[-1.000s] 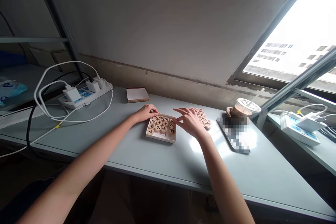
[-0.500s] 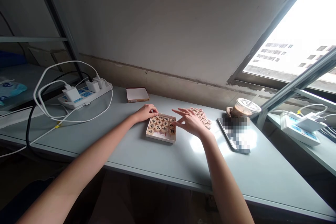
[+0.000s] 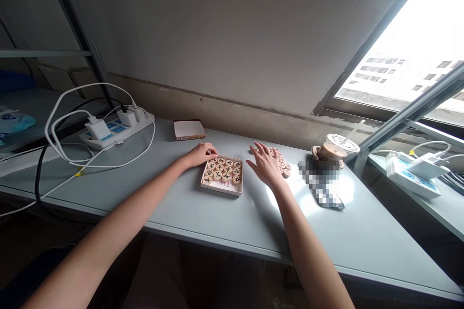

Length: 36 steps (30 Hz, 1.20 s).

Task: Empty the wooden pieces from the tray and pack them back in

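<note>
A shallow box [image 3: 222, 190] sits on the desk with several round wooden Chinese chess pieces [image 3: 217, 175], marked in black, laid in rows. The strip along its near side shows the box's printed floor. My left hand [image 3: 201, 154] has its fingers closed at the box's far left corner, pinching the rim. To the right of the box, my right hand [image 3: 266, 165] hovers with fingers spread and nothing visible in them. Beyond and partly under it lie several red-marked Chinese chess pieces [image 3: 283, 163], set close together; the hand hides some of them.
The box lid [image 3: 189, 130] lies upturned near the wall. A power strip [image 3: 119, 129] with chargers and looping white cables occupies the left. At right are a drink cup [image 3: 334, 148] with a straw and a flat device [image 3: 322, 188], partly pixelated. The desk's front edge [image 3: 217, 241] runs below.
My right hand has moved from the box's right side rightward to the red-marked pieces, its fingers spreading. My left hand stays at the box corner.
</note>
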### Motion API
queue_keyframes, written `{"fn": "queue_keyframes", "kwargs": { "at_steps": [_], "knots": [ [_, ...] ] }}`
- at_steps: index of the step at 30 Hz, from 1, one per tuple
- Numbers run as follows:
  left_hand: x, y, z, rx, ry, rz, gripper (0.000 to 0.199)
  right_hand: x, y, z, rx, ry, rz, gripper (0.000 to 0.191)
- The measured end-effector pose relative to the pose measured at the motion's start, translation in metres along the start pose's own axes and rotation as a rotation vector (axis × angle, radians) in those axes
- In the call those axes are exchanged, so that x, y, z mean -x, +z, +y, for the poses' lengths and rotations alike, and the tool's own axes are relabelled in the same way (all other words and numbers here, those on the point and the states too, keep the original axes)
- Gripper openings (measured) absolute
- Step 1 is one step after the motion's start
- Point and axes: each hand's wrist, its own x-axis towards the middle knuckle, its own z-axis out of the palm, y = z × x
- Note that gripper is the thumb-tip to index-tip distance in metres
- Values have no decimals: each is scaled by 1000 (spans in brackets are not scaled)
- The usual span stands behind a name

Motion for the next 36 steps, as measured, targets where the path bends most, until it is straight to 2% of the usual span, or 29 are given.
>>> {"fn": "queue_keyframes", "kwargs": {
  "at_steps": [4, 8, 15, 21, 24, 27, 32, 34, 36],
  "knots": [
    [0, -1, 0, -19, 6, 6, 30, 2, 27, 10, 83, 125, -34, 58],
    [0, -1, 0, -33, 2, 18, 30, 2, 35, 17, 78, 184, -64, 61],
    [-1, -1, -2, -57, -18, 69, 29, 1, 31, 18, 33, 163, -83, 47],
    [-2, -1, -6, -121, -24, 75, 31, -2, 19, 12, 10, 89, 3, 23],
    [-2, -1, -7, -129, -41, 66, 33, -3, 12, 9, -30, 62, 34, 18],
    [0, -2, -5, -111, -58, 21, 35, -3, 9, 7, -76, 52, 49, 19],
    [5, -9, 3, -52, -129, -150, 45, -3, -1, 7, -147, 44, 39, 22],
    [6, -13, 7, -34, -145, -218, 53, -3, -9, 4, -243, 48, 50, 22],
    [7, -17, 9, -30, -153, -283, 63, -3, -18, -4, -391, -21, 18, 23]
  ]
}}
